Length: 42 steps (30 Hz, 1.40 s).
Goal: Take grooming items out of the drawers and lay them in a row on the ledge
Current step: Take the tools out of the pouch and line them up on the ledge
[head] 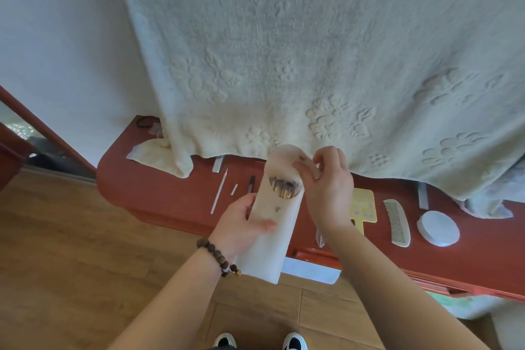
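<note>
My left hand (241,224) grips a cream pouch (270,247) of makeup brushes around its middle, above the red-brown ledge (170,196). My right hand (326,187) pinches the pouch's round flap (287,155) and holds it up, so brush tips (284,187) show in the mouth. On the ledge lie a thin white stick (218,193), a short white piece (234,189), a dark small tool (251,183), a yellow card (365,206), a white comb (396,221) and a round white pad (437,227).
A cream embossed blanket (312,65) hangs over the back of the ledge and hides part of it. A drawer (312,267) stands open below the ledge front. A folded cloth (153,155) lies at the ledge's left end. The floor (71,264) is wood.
</note>
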Motion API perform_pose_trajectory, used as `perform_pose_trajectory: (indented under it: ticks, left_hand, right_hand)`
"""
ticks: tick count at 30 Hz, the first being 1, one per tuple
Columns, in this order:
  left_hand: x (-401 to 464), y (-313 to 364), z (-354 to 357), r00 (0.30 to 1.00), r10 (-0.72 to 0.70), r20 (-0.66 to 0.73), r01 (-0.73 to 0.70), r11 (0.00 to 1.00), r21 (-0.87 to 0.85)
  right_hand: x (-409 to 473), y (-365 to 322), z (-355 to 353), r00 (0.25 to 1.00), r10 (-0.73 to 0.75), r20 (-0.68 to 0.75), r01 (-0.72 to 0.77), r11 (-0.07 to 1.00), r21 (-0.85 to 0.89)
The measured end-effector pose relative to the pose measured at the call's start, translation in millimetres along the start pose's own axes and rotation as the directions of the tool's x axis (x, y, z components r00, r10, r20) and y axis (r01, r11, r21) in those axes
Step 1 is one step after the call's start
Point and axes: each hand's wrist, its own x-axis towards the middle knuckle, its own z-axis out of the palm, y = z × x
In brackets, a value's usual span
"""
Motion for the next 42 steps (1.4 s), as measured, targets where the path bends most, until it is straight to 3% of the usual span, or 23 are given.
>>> perform_pose_trajectory:
  ticks: [3,6,10,13,17,27,32,37,39,42]
  left_hand:
    - [-4.6,-3.1,-1.7,1.0,-0.013,0.015,0.013,1.0,-0.003]
    - [-6.7,-5.2,-4.3,1.0,-0.013,0.023,0.013,1.0,-0.014]
    - [-8.8,-3.7,-6.5,1.0,0.005,0.024,-0.004,0.999,-0.035]
    - [-9.6,-2.0,-8.8,0.999,0.022,0.031,-0.02,0.998,-0.058]
    - [-12.4,-1.3,-12.8,0.998,0.034,0.052,-0.032,0.999,-0.039]
    - [-20.8,-4.7,-17.1,0.995,0.037,0.094,-0.034,0.999,-0.03]
    - [-23.4,-9.6,-16.8,0.994,0.016,0.106,-0.014,1.0,-0.02]
    - [-25.8,-14.2,-16.2,0.994,0.016,0.105,-0.006,0.995,-0.098]
    - [-25.9,-14.1,-16.2,0.993,0.019,0.114,-0.005,0.992,-0.124]
    - [-26.7,-14.0,-16.0,0.993,0.015,0.119,0.001,0.991,-0.135]
  right_hand:
    - [8.2,4.8,-2.3,1.0,0.021,0.009,-0.021,0.997,-0.073]
    - [8.8,8.1,0.5,0.998,-0.055,0.035,0.06,0.983,-0.173]
    - [4.2,3.2,1.5,0.958,-0.191,0.213,0.203,0.979,-0.036]
    - [4.1,-3.4,-1.4,0.894,-0.132,0.428,0.092,0.989,0.114]
    - [6.2,-7.5,-4.8,0.826,-0.045,0.562,0.004,0.997,0.074]
    - [6.6,-18.8,-7.7,0.791,0.114,0.601,-0.201,0.976,0.079]
    - [16.1,-11.2,-4.9,0.827,0.18,0.533,-0.267,0.96,0.09]
    - [16.4,-13.3,-13.3,0.665,0.117,0.738,-0.224,0.973,0.048]
    - [12.9,-13.3,-13.2,0.657,0.093,0.748,-0.169,0.985,0.027]
    - [10.3,-11.9,-9.9,0.703,0.1,0.705,-0.147,0.989,0.007]
